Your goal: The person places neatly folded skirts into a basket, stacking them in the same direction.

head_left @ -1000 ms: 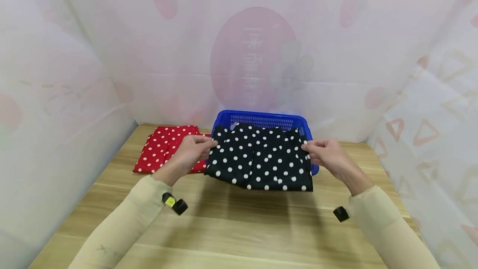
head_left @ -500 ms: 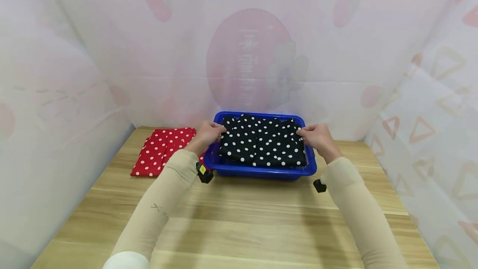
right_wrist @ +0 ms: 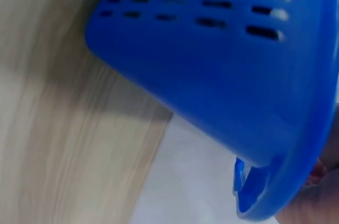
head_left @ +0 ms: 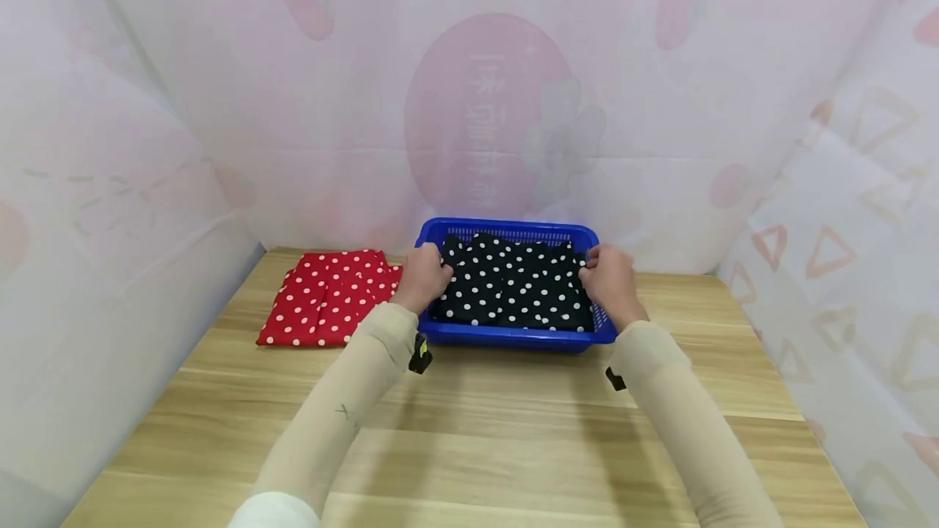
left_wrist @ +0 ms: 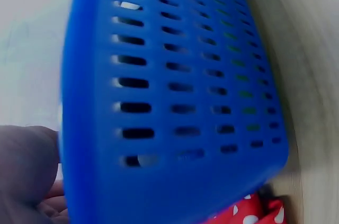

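Note:
A folded black cloth with white dots (head_left: 513,288) lies inside the blue plastic basket (head_left: 506,338). At its left edge, over the basket's left rim, my left hand (head_left: 425,277) pinches the fabric. My right hand (head_left: 611,282) holds the opposite edge, its fingertips partly hidden behind the hand. Both wrist views look at the basket's slotted outer walls; the left hand (left_wrist: 26,171) shows beyond the rim in one, and part of the right hand (right_wrist: 315,197) in the other. Neither wrist view shows the black cloth clearly.
A folded red cloth with white dots (head_left: 323,300) lies left of the basket on the wooden table (head_left: 499,438). Right behind the basket rises a pale printed curtain (head_left: 330,145). More curtain hangs along both sides of the table.
Both hands have moved forward and down, carrying the black cloth from above the basket's front into the basket. The red cloth has stayed put.

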The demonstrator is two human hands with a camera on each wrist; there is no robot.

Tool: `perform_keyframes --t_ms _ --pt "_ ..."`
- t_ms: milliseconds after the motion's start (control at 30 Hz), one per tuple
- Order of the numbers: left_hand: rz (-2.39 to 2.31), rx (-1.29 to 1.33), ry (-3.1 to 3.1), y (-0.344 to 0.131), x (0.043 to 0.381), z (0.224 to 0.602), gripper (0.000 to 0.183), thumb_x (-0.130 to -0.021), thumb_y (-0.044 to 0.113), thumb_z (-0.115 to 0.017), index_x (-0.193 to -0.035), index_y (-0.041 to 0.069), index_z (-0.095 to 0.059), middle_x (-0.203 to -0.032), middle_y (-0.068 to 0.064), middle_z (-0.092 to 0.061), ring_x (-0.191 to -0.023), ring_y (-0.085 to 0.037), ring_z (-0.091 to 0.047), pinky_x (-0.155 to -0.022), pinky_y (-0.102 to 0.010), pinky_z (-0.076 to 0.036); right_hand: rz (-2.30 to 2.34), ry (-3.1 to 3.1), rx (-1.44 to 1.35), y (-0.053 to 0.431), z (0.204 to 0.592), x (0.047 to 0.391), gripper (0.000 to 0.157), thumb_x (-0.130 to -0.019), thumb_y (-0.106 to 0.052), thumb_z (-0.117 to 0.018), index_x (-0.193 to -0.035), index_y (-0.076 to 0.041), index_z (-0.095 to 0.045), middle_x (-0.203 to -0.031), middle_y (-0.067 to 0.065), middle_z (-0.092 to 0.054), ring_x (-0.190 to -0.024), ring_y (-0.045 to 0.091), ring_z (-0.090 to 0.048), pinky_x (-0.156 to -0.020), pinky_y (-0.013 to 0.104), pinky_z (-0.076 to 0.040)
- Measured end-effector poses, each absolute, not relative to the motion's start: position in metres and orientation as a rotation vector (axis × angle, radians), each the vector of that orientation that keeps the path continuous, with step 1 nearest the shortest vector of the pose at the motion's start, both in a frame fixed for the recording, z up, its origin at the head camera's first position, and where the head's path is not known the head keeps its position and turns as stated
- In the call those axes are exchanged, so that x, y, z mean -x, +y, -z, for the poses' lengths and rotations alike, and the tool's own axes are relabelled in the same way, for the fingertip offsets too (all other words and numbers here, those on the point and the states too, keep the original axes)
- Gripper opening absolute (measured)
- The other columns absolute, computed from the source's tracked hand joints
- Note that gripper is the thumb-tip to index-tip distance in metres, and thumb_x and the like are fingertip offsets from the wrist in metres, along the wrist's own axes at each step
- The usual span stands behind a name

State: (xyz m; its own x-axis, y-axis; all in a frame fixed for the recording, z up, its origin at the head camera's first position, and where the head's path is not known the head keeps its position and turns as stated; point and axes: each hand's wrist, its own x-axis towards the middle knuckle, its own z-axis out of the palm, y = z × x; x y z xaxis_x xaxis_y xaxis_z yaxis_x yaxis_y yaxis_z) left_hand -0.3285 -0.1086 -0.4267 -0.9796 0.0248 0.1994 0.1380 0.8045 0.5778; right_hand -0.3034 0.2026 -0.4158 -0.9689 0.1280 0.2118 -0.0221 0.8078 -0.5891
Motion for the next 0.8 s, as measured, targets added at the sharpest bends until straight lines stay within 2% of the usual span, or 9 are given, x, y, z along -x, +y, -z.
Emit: perform_keyframes --t_ms 67,133,233,300,400,500,633,800 --pt "0.89 0.181 -2.794 -0.113 0.327 0.425 0.02 -0.089 0.01 -0.06 -0.071 0.005 -0.055 -0.061 -0.009 -0.057 -0.055 -0.019 -0.058 -0.05 -0.027 -0.05 -0.848 -2.756 0.031 0.202 0.416 0.302 0.037 -0.088 -0.009 -0.06 -0.121 0.008 -0.058 -0.111 0.022 -0.067 -0.102 0.036 -0.066 -0.091 0.047 -0.054" --pt "0.897 0.269 -2.764 -0.121 0.326 0.422 0.01 -0.089 0.01 -0.06 -0.088 0.0 -0.061 -0.08 -0.014 -0.066 -0.072 -0.023 -0.066 -0.065 -0.031 -0.058 -0.796 -2.782 -0.013 0.203 0.414 0.301 0.043 -0.09 -0.014 -0.06 -0.126 0.008 -0.054 -0.116 0.024 -0.065 -0.105 0.037 -0.063 -0.094 0.05 -0.053" --pt "0.895 0.428 -2.725 -0.138 0.325 0.417 0.026 -0.091 0.013 -0.059 -0.113 -0.001 -0.06 -0.109 -0.016 -0.068 -0.1 -0.028 -0.067 -0.09 -0.039 -0.057 -0.748 -2.863 -0.09 0.206 0.405 0.298 0.055 -0.095 -0.026 -0.056 -0.137 0.007 -0.045 -0.131 0.028 -0.057 -0.119 0.043 -0.055 -0.103 0.055 -0.046" --pt "0.88 0.491 -2.723 -0.153 0.323 0.416 0.035 -0.093 0.018 -0.058 -0.123 0.001 -0.058 -0.121 -0.016 -0.065 -0.113 -0.03 -0.063 -0.097 -0.044 -0.053 -0.717 -2.93 -0.155 0.209 0.4 0.295 0.065 -0.097 -0.037 -0.052 -0.143 0.007 -0.037 -0.141 0.029 -0.047 -0.13 0.046 -0.046 -0.109 0.057 -0.039" --pt "0.798 0.46 -2.78 -0.179 0.317 0.418 0.047 -0.094 0.026 -0.059 -0.135 0.005 -0.052 -0.134 -0.015 -0.059 -0.125 -0.033 -0.056 -0.103 -0.05 -0.048 -0.68 -3.03 -0.262 0.214 0.395 0.288 0.084 -0.097 -0.055 -0.043 -0.151 0.005 -0.019 -0.155 0.028 -0.028 -0.143 0.046 -0.026 -0.118 0.058 -0.025" --pt "0.665 0.408 -2.878 -0.208 0.312 0.426 0.062 -0.093 0.035 -0.06 -0.145 0.009 -0.041 -0.146 -0.014 -0.048 -0.135 -0.035 -0.045 -0.108 -0.056 -0.041 -0.591 -3.109 -0.332 0.219 0.394 0.278 0.099 -0.092 -0.07 -0.036 -0.154 0.0 -0.004 -0.161 0.024 -0.012 -0.148 0.044 -0.014 -0.12 0.059 -0.016" --pt "0.507 0.371 -3.006 -0.246 0.305 0.444 0.078 -0.089 0.041 -0.062 -0.151 0.009 -0.029 -0.154 -0.017 -0.035 -0.141 -0.039 -0.033 -0.111 -0.061 -0.034 -0.414 -3.147 -0.395 0.222 0.4 0.266 0.107 -0.087 -0.079 -0.032 -0.155 -0.002 0.0 -0.163 0.02 -0.003 -0.15 0.041 -0.006 -0.122 0.058 -0.01" --pt "0.352 0.301 -3.103 -0.283 0.297 0.47 0.091 -0.086 0.054 -0.06 -0.152 0.002 -0.024 -0.157 -0.024 -0.024 -0.143 -0.046 -0.023 -0.114 -0.066 -0.024 -0.364 -3.153 -0.427 0.225 0.415 0.258 0.109 -0.085 -0.081 -0.031 -0.155 -0.004 0.001 -0.163 0.018 -0.001 -0.152 0.038 -0.002 -0.123 0.056 -0.006"
